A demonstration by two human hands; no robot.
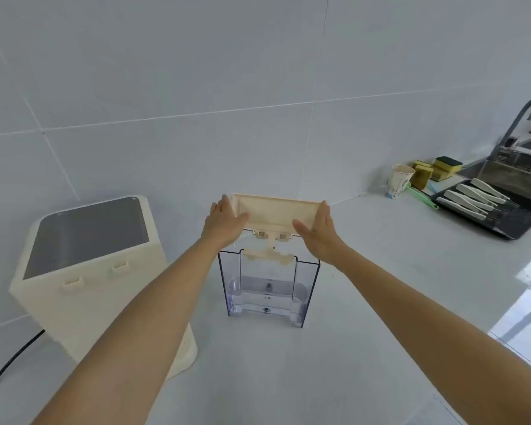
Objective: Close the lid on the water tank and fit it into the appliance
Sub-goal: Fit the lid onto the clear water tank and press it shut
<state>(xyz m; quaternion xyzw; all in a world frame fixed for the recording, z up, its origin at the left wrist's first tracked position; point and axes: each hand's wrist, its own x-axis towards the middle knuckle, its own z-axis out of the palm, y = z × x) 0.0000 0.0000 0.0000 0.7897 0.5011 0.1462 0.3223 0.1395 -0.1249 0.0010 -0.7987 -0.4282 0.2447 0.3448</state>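
**Cream lid raised, tank open**

Cream plastic lid (pixel 278 214) stands tilted up above the clear water tank (pixel 267 289) on the table (pixel 380 271), its long axis running left to right. Left hand (pixel 226 223) and right hand (pixel 318 231) clasp its two ends, equally near. Appliance (pixel 95 271) sits just left.

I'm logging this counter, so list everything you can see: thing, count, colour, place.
water tank: one, clear, counter centre, upright
lid: one, cream, raised open above the tank
appliance: one, cream with grey top, left of the tank
power cable: one, black, lower left
paper cup: one, white, back right
sponges: several, yellow and green, beside the cup
tray: one, black, right, holding white-handled utensils
faucet: one, grey, far right
left hand: on the lid's left end
right hand: on the lid's right end
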